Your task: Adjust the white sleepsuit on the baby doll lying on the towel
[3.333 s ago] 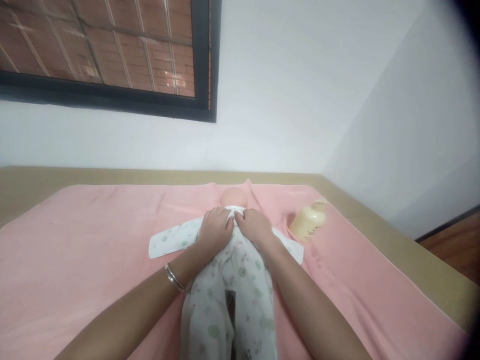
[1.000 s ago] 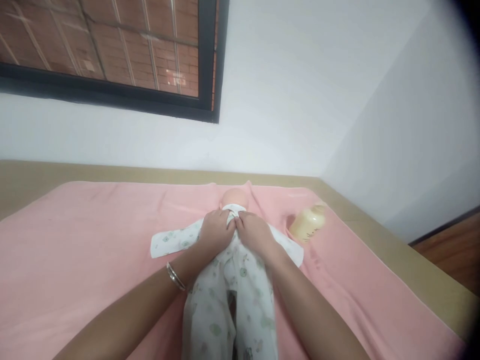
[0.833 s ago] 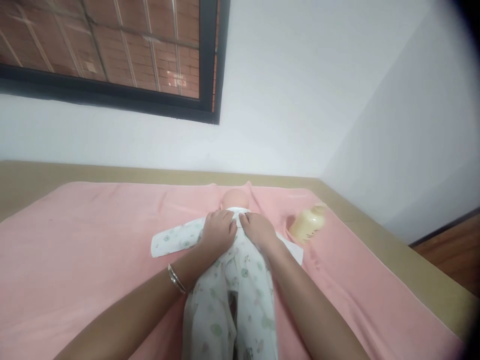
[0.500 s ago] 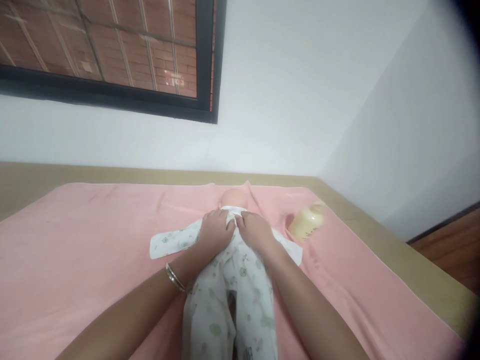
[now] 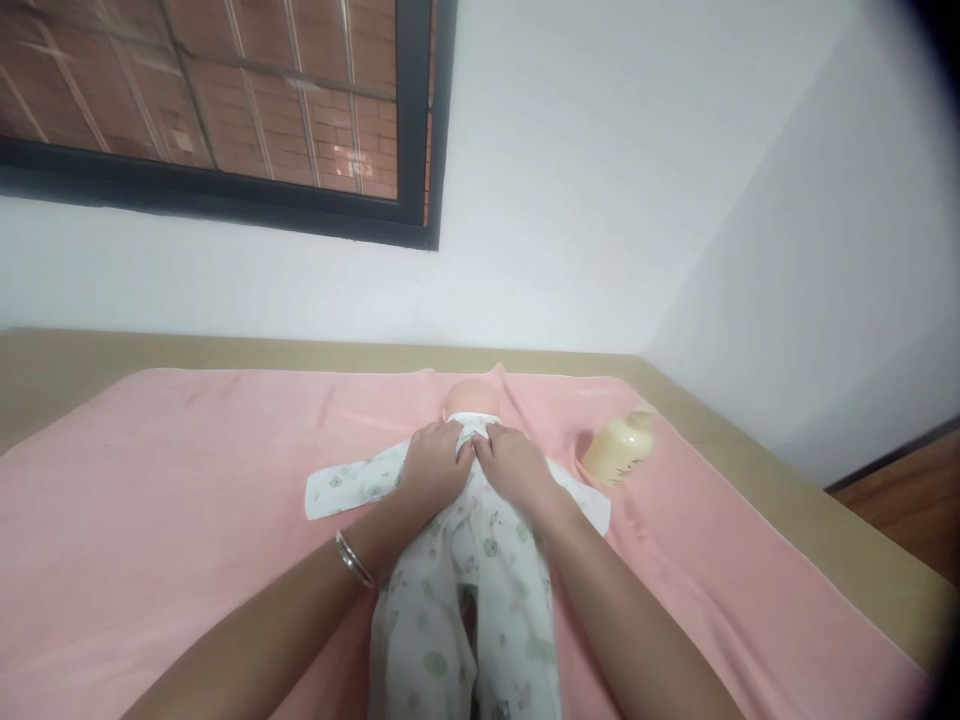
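A baby doll (image 5: pixel 471 396) lies on its back on a pink towel (image 5: pixel 172 480), dressed in a white printed sleepsuit (image 5: pixel 465 600). My left hand (image 5: pixel 433 462) and my right hand (image 5: pixel 511 464) sit side by side on the doll's chest, just below its neck. Both hands have their fingers curled and pinch the sleepsuit's front at the collar. A metal bangle (image 5: pixel 354 560) circles my left wrist. The doll's left sleeve (image 5: pixel 349 486) lies flat and spread out to the side.
A pale yellow bottle (image 5: pixel 619 450) lies on its side on the towel, right of the doll. The towel covers a tan surface (image 5: pixel 787 500) set against white walls. A dark-framed window (image 5: pixel 225 110) is above, and wooden floor (image 5: pixel 900 500) shows at right.
Both hands have stayed at the sleepsuit's collar, with only small finger shifts. The view has wobbled slightly.
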`<state>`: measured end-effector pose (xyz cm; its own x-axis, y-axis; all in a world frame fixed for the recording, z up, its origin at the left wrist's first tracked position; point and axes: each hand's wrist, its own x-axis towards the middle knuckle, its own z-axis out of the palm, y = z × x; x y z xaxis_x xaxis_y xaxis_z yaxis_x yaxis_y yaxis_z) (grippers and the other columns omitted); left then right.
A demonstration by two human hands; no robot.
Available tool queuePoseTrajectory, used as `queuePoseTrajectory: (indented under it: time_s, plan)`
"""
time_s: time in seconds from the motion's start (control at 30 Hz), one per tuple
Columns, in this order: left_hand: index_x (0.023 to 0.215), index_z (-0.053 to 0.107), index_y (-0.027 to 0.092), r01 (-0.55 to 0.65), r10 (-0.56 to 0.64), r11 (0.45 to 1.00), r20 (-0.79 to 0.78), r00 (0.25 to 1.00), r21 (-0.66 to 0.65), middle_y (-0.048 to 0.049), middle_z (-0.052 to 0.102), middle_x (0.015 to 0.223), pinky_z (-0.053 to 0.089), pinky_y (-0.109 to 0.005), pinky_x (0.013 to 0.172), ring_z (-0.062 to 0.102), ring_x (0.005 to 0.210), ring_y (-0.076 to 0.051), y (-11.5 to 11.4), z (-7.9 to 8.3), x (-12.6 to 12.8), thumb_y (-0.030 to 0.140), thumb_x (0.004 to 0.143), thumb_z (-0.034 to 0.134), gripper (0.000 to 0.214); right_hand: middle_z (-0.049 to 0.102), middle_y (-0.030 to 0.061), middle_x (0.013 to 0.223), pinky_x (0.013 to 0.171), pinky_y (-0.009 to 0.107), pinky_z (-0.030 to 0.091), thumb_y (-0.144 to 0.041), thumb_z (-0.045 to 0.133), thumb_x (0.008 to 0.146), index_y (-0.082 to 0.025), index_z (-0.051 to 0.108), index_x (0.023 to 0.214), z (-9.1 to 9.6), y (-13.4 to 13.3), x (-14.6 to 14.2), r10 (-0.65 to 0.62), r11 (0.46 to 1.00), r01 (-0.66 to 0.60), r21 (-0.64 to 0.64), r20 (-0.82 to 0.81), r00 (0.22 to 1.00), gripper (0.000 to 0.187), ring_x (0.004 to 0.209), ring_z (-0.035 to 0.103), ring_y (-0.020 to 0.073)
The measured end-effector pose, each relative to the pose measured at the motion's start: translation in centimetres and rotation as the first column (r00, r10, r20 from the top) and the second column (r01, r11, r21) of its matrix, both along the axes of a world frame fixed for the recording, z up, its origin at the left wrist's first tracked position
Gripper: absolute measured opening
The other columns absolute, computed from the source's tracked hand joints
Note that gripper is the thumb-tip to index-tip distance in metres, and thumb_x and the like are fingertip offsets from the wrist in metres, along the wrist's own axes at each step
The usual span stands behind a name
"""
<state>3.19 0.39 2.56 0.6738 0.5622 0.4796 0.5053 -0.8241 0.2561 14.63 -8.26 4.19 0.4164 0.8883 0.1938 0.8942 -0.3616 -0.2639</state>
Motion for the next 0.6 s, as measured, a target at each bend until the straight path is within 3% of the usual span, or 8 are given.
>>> queuePoseTrajectory:
  time_s: [0.17,0.6]
  plan:
    - [0.075,0.051,0.019,-0.013,0.013,1.000,-0.025,1.000,0.004,-0.0042,0.061,0.078,0.034,-0.031,0.069,0.053,0.076,-0.020,0.12,-0.24,-0.01,0.026,0.083,0.041,0.014,0.062,0.0134,0.099,0.071,0.030,0.036,-0.052,0.022,0.092,-0.014,0.059,0.102,-0.52,0.27,0.81,-0.021,1.000,0.019,-0.020,-0.067,0.998,0.054,0.090,0.055,0.0228]
    - [0.076,0.055,0.018,-0.038,0.040,0.999,-0.058,0.997,0.036,-0.0048,0.062,0.076,0.035,-0.032,0.067,0.054,0.074,-0.021,0.03,-0.13,0.04,0.030,0.084,0.040,0.020,0.063,0.0140,0.096,0.071,0.029,0.034,-0.050,0.021,0.092,-0.013,0.061,0.100,-0.35,0.13,0.42,-0.017,1.000,0.017,0.003,-0.048,0.999,0.055,0.088,0.055,0.0226]
